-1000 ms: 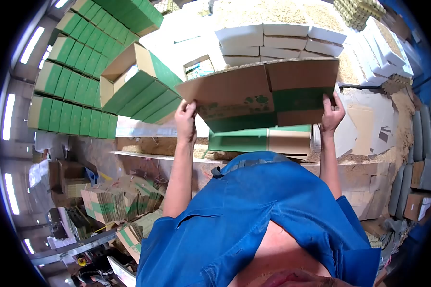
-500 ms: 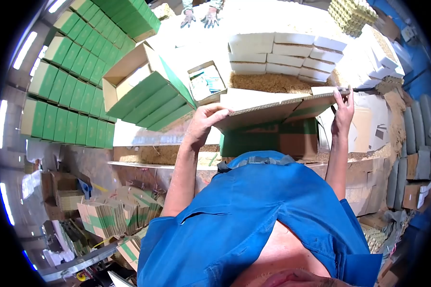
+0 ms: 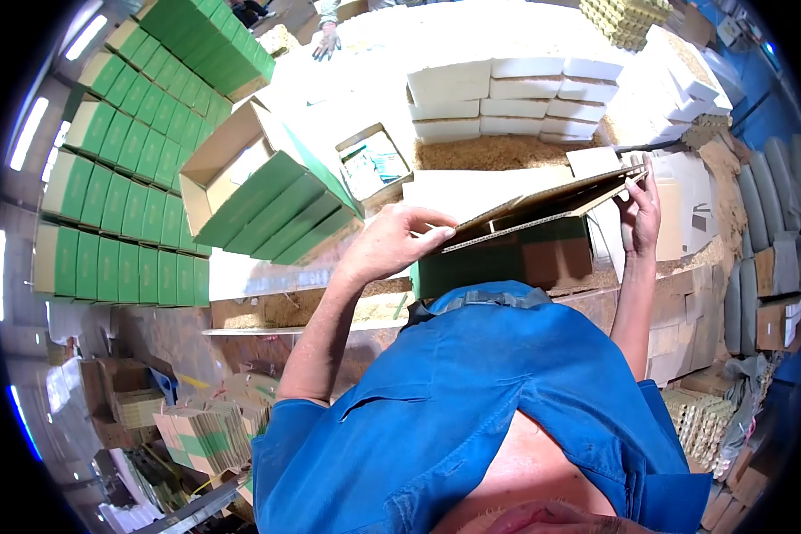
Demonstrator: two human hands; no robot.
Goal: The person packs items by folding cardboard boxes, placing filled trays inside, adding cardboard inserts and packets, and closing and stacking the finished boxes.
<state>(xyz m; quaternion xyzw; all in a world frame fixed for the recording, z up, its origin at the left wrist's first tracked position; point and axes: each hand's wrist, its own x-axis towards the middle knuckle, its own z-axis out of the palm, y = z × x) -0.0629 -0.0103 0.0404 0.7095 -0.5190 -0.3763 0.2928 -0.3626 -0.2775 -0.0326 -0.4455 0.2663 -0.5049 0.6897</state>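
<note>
A brown cardboard carton blank (image 3: 552,208) spans the space in front of my chest, its layers slightly parted so a dark gap shows between them. My left hand (image 3: 399,242) pinches its left end between thumb and fingers. At the raised right end, my right hand (image 3: 641,209) grips the edge with its fingers curled around it. Directly below the blank is a green and brown carton (image 3: 481,267), partly hidden by the blank and my body.
Open green cartons (image 3: 280,200) stand left of a small box with packets (image 3: 374,165). Stacked green boxes (image 3: 107,191) fill the far left. White blocks (image 3: 516,93) are piled behind sawdust (image 3: 498,153). A co-worker's gloved hand (image 3: 327,42) rests at the far side.
My left hand has moved inward and to the right. The blank's layers have come apart, opening a gap along its edge. My view has shifted slightly.
</note>
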